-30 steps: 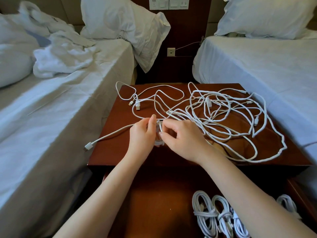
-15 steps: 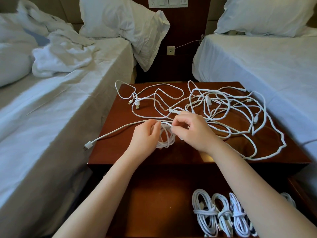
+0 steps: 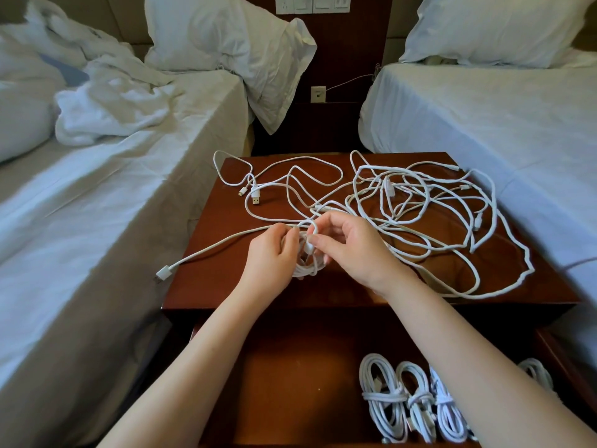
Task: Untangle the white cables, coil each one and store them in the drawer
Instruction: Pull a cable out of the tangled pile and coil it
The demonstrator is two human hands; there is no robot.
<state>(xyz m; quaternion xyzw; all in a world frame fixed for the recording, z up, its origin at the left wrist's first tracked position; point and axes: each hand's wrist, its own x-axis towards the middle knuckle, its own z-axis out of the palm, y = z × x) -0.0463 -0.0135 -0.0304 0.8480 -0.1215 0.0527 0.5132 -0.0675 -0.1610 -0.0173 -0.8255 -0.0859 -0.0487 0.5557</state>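
White and half coiled, the cable [image 3: 305, 266] is gripped in the left hand [image 3: 271, 253] over the nightstand [image 3: 226, 286] and pinched by the right hand [image 3: 352, 250], its loose tail [image 3: 210, 251] stretched leftward, nearer the left hand.

1. No text, label, brand, number or sign can be read anywhere in this view.
2. Switch panel [image 3: 311, 4], far centre on the wall: the plates are pale, and any marking is too small to tell.
3. Socket plate [image 3: 318, 94], below the panel: any marking is too small to tell.
4. Plugs [image 3: 256, 200] of the white cables [image 3: 305, 270] on the desk [image 3: 226, 286]: any marking is too small to tell.
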